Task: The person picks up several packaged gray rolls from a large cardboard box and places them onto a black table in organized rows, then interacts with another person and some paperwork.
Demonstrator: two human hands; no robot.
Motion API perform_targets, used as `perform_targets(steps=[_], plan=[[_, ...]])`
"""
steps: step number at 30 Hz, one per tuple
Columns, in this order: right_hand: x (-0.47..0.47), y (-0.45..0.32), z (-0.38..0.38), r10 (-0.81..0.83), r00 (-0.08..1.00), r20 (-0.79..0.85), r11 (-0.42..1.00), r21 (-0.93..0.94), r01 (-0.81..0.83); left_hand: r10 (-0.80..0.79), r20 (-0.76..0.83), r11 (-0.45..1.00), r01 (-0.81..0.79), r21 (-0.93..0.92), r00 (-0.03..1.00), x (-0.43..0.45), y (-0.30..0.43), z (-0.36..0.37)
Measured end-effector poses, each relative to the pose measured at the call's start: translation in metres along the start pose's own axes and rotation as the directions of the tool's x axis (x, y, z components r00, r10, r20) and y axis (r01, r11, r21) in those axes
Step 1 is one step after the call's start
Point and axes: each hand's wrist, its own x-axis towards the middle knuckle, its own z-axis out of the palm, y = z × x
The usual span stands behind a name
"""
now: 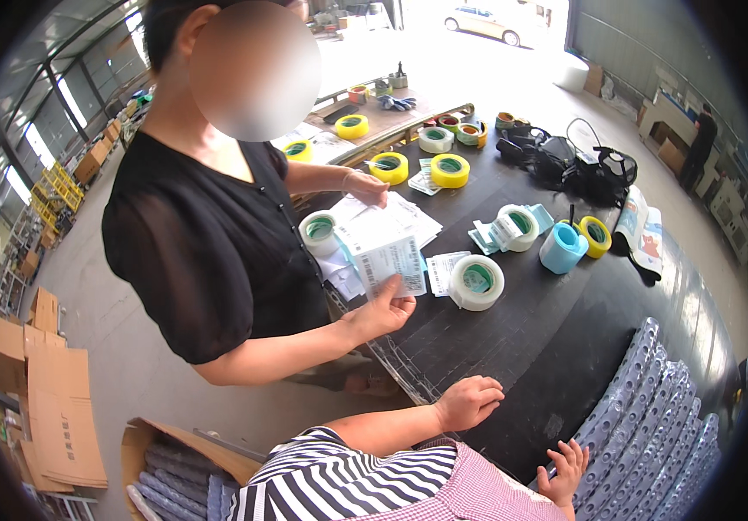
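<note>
My left hand (470, 402) rests on the near edge of the black tabletop (504, 352), fingers loosely curled together and nothing visible in it. To the right, my right hand (564, 469) is raised with its fingers spread, beside a row of dark grey rolls in clear plastic wrap (641, 417). These rolls have round dimples or holes along them. I cannot tell whether the hand touches them. Across the corner, a co-worker in a black top holds a printed label sheet (390, 264) in one hand; the other hand is over a stack of white papers (422, 218).
Clear packing tape (491, 296) lies beside labels. Yellow tape rolls (450, 170), a light blue holder (559, 251) and black straps (543, 153) are farther back. An open carton (185, 437) with grey rolls stands left of me. Flattened cardboard (64, 417) leans farther left.
</note>
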Motion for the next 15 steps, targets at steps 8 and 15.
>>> perform_targets(steps=[8,15], plan=[[0.003,0.016,0.007,-0.065,0.995,0.075,0.992,-0.102,0.072,-0.346,-0.149,0.786,0.373,0.493,0.926,-0.21,-0.01,-0.128],[0.013,0.044,-0.009,-0.165,0.942,0.291,0.888,-0.373,0.27,-0.473,-0.747,-0.668,0.743,-0.042,-0.468,-0.565,0.076,-0.23]])
